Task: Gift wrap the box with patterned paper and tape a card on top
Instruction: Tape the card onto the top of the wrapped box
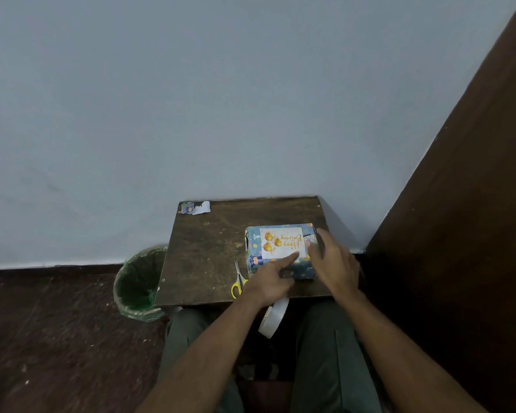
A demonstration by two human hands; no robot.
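The box (280,268), wrapped in blue patterned paper, lies on the right half of a small dark wooden table (209,251). A white birthday card (282,242) with gold ornaments lies flat on its top. My left hand (270,283) has its index finger stretched out, pressing the card's near right corner, with the other fingers curled. My right hand (334,263) rests with spread fingers against the box's right end. A white tape roll (274,318) shows just below my left wrist at the table's front edge; whether the hand holds it is unclear.
Yellow-handled scissors (238,281) lie on the table left of the box. Paper scraps (195,207) sit at the far left corner. A green-lined bin (137,283) stands on the floor to the left. A wall is behind; a brown panel (459,204) rises on the right.
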